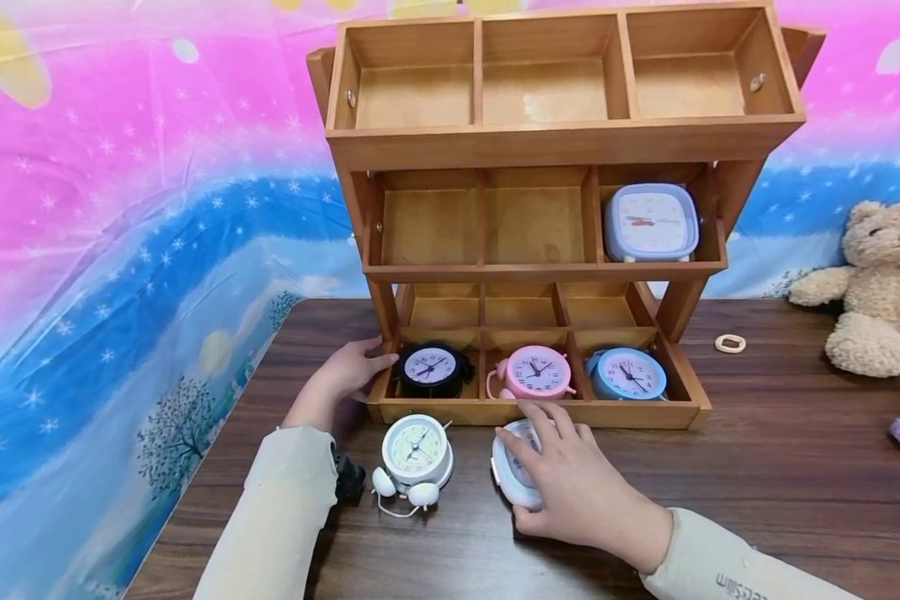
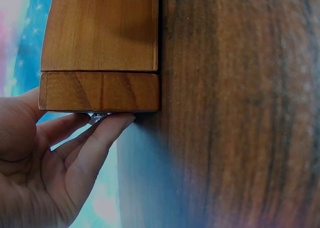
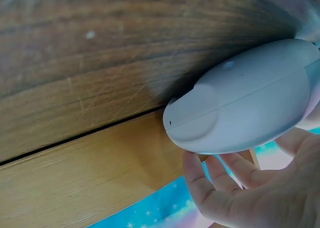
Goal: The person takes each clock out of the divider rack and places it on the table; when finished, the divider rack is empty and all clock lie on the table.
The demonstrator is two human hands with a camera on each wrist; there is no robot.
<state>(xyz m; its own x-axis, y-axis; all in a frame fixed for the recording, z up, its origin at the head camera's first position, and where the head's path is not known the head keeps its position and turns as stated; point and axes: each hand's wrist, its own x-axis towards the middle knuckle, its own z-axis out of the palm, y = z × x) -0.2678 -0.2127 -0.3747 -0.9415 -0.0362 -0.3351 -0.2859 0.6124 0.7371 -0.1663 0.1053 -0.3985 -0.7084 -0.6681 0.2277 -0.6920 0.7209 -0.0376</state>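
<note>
The right hand (image 1: pixel 581 483)'s grip holds a pale clock (image 1: pixel 516 487) just in front of the shelf (image 1: pixel 536 272), right of a white clock (image 1: pixel 415 450); the left hand (image 1: pixel 348 368)'s grip, fingers extended, touches the shelf's left side

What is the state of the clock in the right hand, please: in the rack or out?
Out: the right hand grips the pale clock in front of the rack, outside every compartment.
</note>
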